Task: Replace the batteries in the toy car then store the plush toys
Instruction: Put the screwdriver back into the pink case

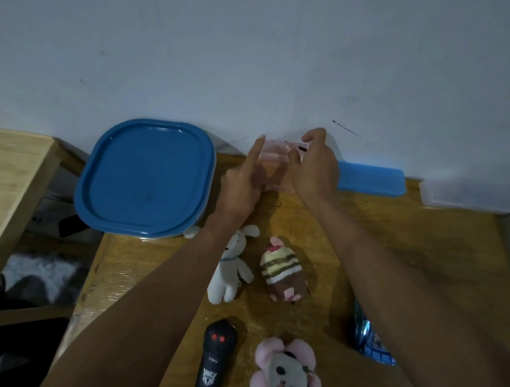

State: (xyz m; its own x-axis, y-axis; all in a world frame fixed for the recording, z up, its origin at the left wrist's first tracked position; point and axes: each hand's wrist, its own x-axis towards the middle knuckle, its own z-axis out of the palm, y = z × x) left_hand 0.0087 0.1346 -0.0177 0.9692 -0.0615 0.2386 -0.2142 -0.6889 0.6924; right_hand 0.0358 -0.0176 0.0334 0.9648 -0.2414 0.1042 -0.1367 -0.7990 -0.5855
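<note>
Both arms reach forward over the wooden counter to a small clear pinkish box standing at the far edge, against the pale wall.

Left hand: forefinger straight, pointing up along the box's left side and touching it; the other fingers are loosely bent. Grip relaxed, closed round nothing that I can see.

Right hand: fingers curled over the box's top right corner, thumb on the near face, so the grip pinches the box. A thin dark line shows by the fingertips at the rim; cannot tell what it is.

No toy car can be made out. A black remote control with two red buttons lies at the near edge, between the forearms.

Plush toys, all loose on the counter:
- white rabbit, partly under the left forearm
- striped brown and cream plush, just right of the rabbit
- pink flower with a panda face, near edge, just beside the remote

Big container with a blue lid at the counter's far left corner, lid on. Flat blue lid lies along the wall right of the hands; a clear lidded tub sits further right. Shiny blue packet partly hidden by the right forearm.
</note>
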